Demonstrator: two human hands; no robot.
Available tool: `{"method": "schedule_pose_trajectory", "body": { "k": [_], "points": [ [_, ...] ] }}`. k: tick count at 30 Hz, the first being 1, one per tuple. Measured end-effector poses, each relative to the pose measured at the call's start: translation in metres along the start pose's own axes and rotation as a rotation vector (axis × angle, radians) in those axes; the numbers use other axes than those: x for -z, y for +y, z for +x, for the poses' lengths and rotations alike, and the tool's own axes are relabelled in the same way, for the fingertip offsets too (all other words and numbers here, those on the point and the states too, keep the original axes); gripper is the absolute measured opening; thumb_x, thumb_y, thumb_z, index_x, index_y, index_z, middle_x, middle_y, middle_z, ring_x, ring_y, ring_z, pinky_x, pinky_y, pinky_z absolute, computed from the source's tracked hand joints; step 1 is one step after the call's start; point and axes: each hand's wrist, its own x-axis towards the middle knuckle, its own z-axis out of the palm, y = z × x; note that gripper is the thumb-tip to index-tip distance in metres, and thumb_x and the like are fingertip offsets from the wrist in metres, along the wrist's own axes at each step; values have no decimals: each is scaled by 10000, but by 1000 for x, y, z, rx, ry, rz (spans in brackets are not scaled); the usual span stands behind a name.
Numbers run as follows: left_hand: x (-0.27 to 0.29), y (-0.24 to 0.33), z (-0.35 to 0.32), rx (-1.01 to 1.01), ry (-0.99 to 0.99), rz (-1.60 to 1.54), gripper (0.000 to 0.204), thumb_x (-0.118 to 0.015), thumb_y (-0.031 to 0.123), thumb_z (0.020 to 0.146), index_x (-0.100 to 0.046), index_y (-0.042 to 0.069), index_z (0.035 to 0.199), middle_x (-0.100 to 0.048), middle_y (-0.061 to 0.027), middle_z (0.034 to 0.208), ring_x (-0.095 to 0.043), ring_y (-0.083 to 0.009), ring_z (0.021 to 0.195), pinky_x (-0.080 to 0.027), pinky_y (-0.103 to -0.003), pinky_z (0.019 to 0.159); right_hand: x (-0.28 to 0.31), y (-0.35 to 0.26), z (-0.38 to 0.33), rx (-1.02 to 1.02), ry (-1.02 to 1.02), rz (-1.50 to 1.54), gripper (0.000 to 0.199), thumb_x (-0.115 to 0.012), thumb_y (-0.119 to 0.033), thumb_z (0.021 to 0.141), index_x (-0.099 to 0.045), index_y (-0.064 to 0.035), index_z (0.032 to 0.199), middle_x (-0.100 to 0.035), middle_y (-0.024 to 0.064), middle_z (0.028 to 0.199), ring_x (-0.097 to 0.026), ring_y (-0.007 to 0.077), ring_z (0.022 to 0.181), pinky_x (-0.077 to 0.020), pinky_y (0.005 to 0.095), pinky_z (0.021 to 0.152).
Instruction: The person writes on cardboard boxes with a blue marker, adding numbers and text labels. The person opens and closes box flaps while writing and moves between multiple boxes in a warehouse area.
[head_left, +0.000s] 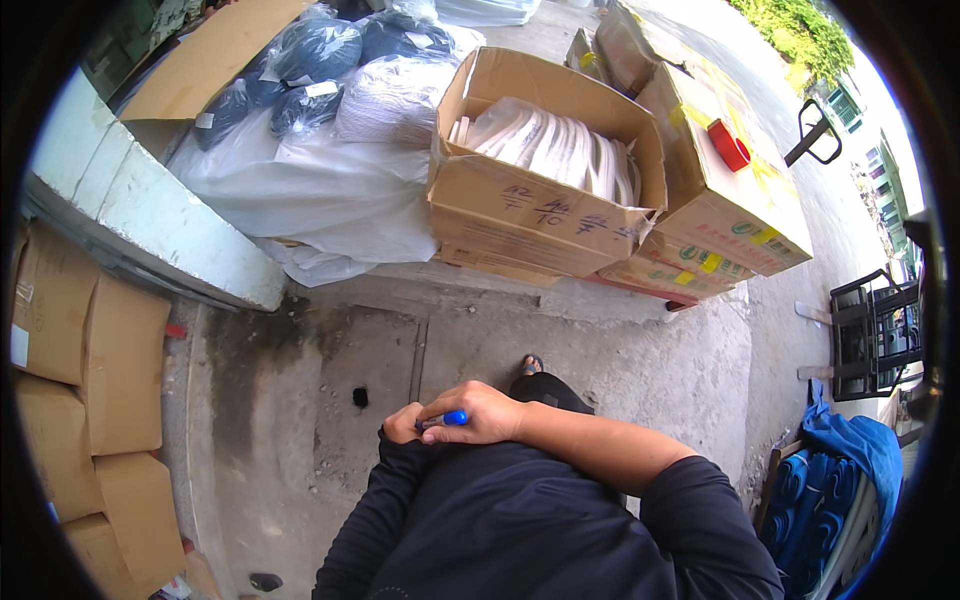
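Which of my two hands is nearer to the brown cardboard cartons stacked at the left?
Your left hand is nearer: it is to the right of the brown cardboard cartons. Your right hand, holding a blue-capped pen, is farther right.

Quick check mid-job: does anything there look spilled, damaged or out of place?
The concrete floor looks odd: a dark stain spreads by the end of the pale wall, and a black, hole-like spot interrupts the surface left of the left hand. Whether the stain is wet, I can't tell.
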Motion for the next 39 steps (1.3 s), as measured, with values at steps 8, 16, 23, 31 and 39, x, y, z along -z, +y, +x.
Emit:
{"method": "schedule_pose_trajectory", "body": {
  "k": [8,16,23,31,39],
  "points": [
    [-5,-2,8,-5,34,89,237,-773,208,739,-609,37,748,-611,-178,686,-620,-402,633,-484,-416,577,10,5,-6,-34,9,18,306,-735,-288,911,-714,-51,1102,-720,157,1005,-694,372,918,-554,439,810],
    [-26,11,20,122,-139,-35,170,-710,169,708,-638,40,794,-648,-180,756,-644,-441,729,-511,-467,635,28,12,-12,-122,-41,8,279,-729,-269,905,-703,-54,1080,-696,145,999,-685,372,929,-549,436,808],
    [-42,25,47,-11,44,-11,176,-689,164,751,-618,37,850,-630,-194,740,-639,-408,681,-503,-424,623,59,35,-9,-53,-32,-2,274,-718,-262,895,-704,-63,1083,-701,155,987,-681,387,913,-546,455,809],
    [-58,35,87,109,-62,130,243,-678,180,765,-702,56,973,-685,-200,836,-694,-419,810,-545,-413,688,121,63,9,57,-147,57,275,-700,-296,896,-726,-73,1055,-719,169,990,-685,388,913,-550,455,819],
    [-100,68,129,78,-122,190,229,-784,222,774,-634,68,853,-639,-159,759,-655,-377,703,-513,-437,627,181,91,-24,-23,-31,199,280,-708,-281,910,-731,-59,1079,-727,166,1042,-691,377,971,-555,431,860]
  ]
}}
